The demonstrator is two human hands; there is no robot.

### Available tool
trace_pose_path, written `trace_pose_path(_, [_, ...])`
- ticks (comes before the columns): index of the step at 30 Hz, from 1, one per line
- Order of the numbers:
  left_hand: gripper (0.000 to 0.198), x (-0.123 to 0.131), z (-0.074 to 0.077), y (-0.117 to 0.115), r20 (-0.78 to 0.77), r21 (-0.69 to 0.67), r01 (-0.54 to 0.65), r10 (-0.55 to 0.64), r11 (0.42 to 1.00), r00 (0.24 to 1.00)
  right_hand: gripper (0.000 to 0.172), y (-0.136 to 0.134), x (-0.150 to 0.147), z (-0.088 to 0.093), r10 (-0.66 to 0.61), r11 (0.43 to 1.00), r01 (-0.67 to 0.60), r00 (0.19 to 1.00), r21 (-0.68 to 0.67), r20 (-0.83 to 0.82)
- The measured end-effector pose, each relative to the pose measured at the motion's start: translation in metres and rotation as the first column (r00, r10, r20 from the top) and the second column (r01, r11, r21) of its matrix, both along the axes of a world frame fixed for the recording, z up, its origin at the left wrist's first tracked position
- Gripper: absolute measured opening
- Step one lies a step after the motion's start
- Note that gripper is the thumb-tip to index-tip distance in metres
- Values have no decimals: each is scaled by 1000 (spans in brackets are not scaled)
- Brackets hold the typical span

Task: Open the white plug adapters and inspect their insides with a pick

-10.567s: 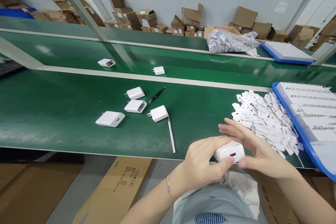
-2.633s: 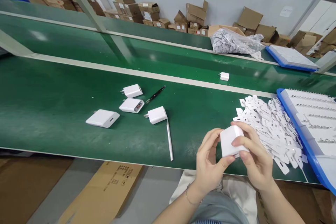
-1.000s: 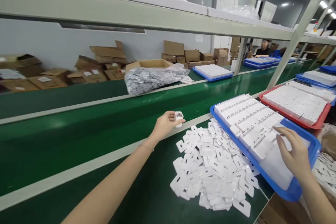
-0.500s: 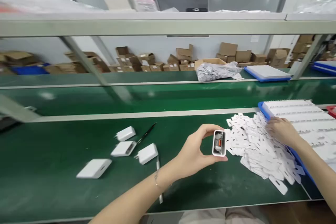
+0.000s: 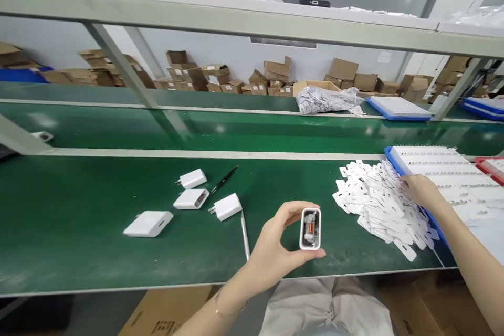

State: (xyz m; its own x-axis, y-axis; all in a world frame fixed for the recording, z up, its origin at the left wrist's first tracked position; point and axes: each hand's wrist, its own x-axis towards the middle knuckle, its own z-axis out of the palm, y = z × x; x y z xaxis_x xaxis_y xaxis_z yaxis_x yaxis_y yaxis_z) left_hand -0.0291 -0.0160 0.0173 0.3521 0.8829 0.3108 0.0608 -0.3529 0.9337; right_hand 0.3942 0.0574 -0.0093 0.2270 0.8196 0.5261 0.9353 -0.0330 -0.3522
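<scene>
My left hand (image 5: 275,252) grips a white charger body (image 5: 310,228) upright above the near edge of the green bench, its open end with an orange part facing me. My right hand (image 5: 419,191) reaches to the right and rests on the heap of small white flat covers (image 5: 378,205), beside the blue tray (image 5: 394,160) of white parts; its fingertips are curled down into the heap, and what they touch is hidden.
Several white chargers (image 5: 191,198) lie on the green bench (image 5: 79,210) to the left with a black pen (image 5: 224,179) and a metal tool (image 5: 244,228). A conveyor belt runs behind. A clear bag of parts (image 5: 325,100), another blue tray (image 5: 397,107) and cardboard boxes stand beyond.
My left hand has drawn the charger body down and slightly left, nearer to me. My right hand stays on the heap of covers. The view has tilted a little.
</scene>
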Motion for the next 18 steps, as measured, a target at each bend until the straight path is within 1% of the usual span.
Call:
trace_pose_path(2, [50, 1, -10, -5, -1, -11, -13, 13, 1000, 1000, 25, -11, -11, 9, 13, 998, -14, 1000, -56, -13])
trace_pose_path(3, [50, 4, -13, -7, 11, -14, -12, 13, 1000, 1000, 26, -19, -21, 15, 27, 997, -28, 999, -73, -19])
trace_pose_path(4, [50, 7, -17, -9, 24, -14, -9, 10, 1000, 1000, 28, -28, -34, 22, 60, 995, -63, 997, -74, -42])
trace_pose_path(6, [50, 15, -22, -10, 44, -3, -6, 7, 1000, 999, 30, -50, -71, 39, 186, 981, -193, 973, -34, -138])
trace_pose_path(7, [50, 20, -25, -10, 49, 8, -13, 13, 1000, 999, 25, -63, -93, 48, 317, 948, -316, 911, 47, -265])
trace_pose_path(8, [50, 25, -27, -9, 50, 23, -25, 24, 999, 998, 19, -74, -114, 56, 445, 894, -427, 819, 135, -361])
trace_pose_path(9, [51, 30, -29, -8, 48, 40, -39, 37, 998, 998, 14, -84, -135, 64, 566, 819, -549, 720, 168, -403])
trace_pose_path(10, [51, 34, -31, -7, 45, 59, -54, 51, 997, 998, 10, -92, -154, 69, 647, 745, -644, 637, 172, -418])
trace_pose_path(11, [51, 37, -33, -6, 40, 79, -67, 64, 995, 997, 12, -97, -170, 73, 695, 690, -705, 583, 163, -421])
trace_pose_path(12, [51, 39, -34, -6, 34, 98, -74, 71, 992, 997, 15, -99, -182, 74, 723, 646, -752, 549, 131, -419])
trace_pose_path(13, [50, 41, -35, -5, 29, 118, -78, 75, 990, 997, 17, -100, -190, 73, 733, 622, -777, 537, 93, -419])
trace_pose_path(14, [50, 42, -35, -6, 27, 134, -80, 77, 988, 997, 19, -98, -195, 69, 732, 611, -790, 536, 56, -421])
trace_pose_path(16, [49, 42, -34, -6, 30, 153, -84, 80, 985, 996, 21, -93, -198, 58, 724, 610, -792, 540, 33, -429])
trace_pose_path(18, [50, 42, -33, -6, 44, 160, -104, 98, 982, 994, 23, -88, -197, 44, 721, 634, -768, 543, 92, -431])
